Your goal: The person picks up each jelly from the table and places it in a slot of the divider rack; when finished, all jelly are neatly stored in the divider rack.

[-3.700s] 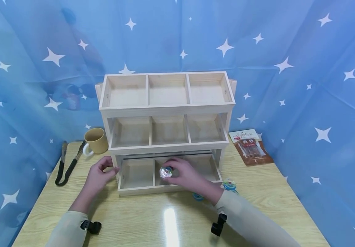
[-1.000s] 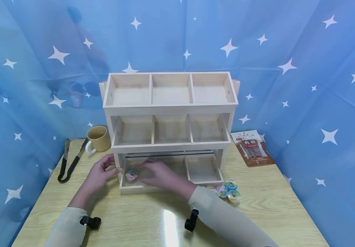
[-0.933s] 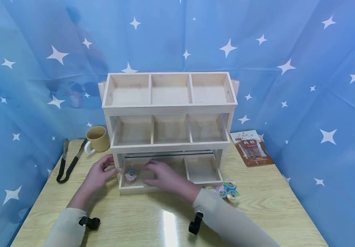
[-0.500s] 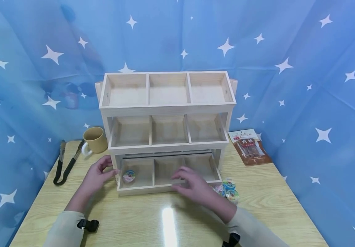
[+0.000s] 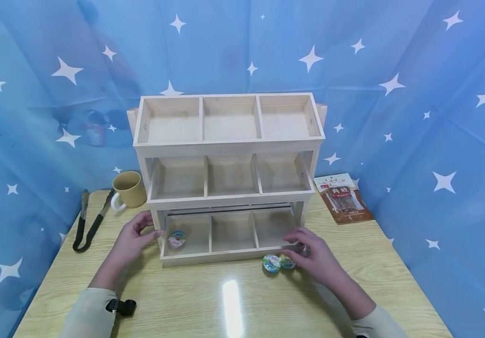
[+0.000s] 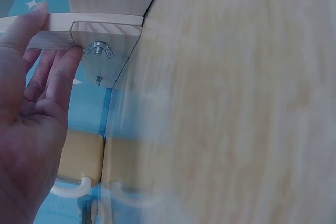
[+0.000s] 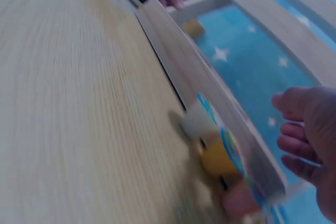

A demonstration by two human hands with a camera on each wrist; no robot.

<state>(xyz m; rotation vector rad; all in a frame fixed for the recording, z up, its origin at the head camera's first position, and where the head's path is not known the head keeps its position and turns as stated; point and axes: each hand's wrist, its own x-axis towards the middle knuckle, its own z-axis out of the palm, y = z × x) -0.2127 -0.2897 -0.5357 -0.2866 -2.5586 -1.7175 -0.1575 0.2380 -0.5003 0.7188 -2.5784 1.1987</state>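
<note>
My left hand (image 5: 134, 238) grips the left end of the bottom tray of a three-tier wooden rack (image 5: 229, 149). In the left wrist view its thumb lies above the tray edge and its fingers below, near a wing nut (image 6: 98, 49). One jelly cup (image 5: 177, 239) sits in the bottom tray's left compartment. Off the tray's front right corner, my right hand (image 5: 316, 257) hovers by more jelly cups (image 5: 271, 263), partly covering the group. The right wrist view shows white, yellow (image 7: 216, 158) and pink cups in a row; the loosely bent fingers appear to hold nothing.
A tan mug (image 5: 129, 190) with a white handle stands left of the rack, beside black-handled tongs (image 5: 92, 230). A brown snack packet (image 5: 344, 199) lies on the table (image 5: 183, 300) to the right. A blue starred curtain (image 5: 415, 155) encloses the back and sides.
My right hand carried a jelly cup to the bottom-left compartment and let go of it there. It has since moved right to the loose cups. The left hand keeps its place on the rack.
</note>
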